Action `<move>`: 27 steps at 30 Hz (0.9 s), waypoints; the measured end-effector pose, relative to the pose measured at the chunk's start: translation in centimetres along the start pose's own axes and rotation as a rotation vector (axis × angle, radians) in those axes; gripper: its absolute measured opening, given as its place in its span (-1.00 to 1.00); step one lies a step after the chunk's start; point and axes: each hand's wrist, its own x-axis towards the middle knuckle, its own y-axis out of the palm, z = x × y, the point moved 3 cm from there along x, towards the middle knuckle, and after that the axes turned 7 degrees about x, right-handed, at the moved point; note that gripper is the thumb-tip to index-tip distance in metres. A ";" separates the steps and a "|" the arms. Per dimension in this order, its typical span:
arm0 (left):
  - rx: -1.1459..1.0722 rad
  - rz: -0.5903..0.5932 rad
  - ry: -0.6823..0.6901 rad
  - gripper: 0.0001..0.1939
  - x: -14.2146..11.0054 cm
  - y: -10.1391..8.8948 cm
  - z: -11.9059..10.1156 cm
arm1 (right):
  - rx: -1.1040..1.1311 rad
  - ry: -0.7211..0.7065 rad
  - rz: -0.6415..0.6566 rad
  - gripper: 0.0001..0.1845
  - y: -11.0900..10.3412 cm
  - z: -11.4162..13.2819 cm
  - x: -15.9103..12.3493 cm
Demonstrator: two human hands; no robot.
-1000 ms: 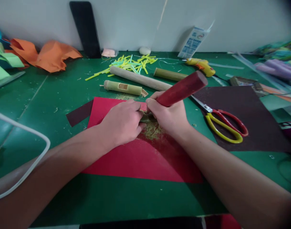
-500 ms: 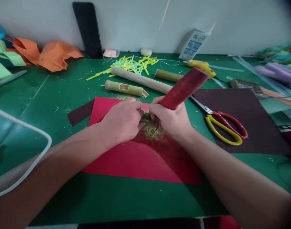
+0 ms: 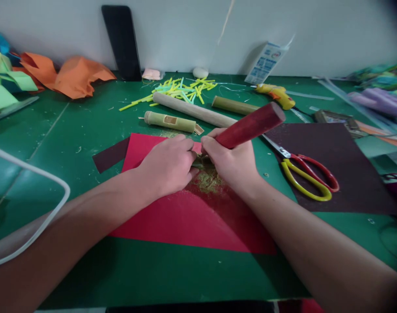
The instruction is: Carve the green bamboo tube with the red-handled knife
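My right hand (image 3: 229, 163) is closed round a tool with a thick red handle (image 3: 250, 124) that slants up to the right; its working end is hidden between my hands. My left hand (image 3: 167, 167) is closed on a small greenish bamboo piece (image 3: 198, 163), mostly hidden by the fingers. Both hands rest over a red paper sheet (image 3: 172, 217), where a heap of pale shavings (image 3: 211, 180) lies just below them.
Behind my hands lie a notched bamboo tube (image 3: 169, 121), a wooden dowel (image 3: 193, 111), another bamboo tube (image 3: 234, 104) and cut coloured straws (image 3: 179, 89). Red-and-yellow scissors (image 3: 302, 169) lie on dark paper (image 3: 335, 169) at the right. A glue gun (image 3: 276, 94), phone (image 3: 122, 41) and orange paper (image 3: 68, 76) are farther back.
The red handle tipped steeper and then dropped back flatter, while my left hand stayed put on the bamboo piece.
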 end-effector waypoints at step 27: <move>-0.070 0.017 -0.019 -0.71 0.0 -0.1 0.3 | 0.042 0.076 0.086 -0.74 0.1 0.3 -0.1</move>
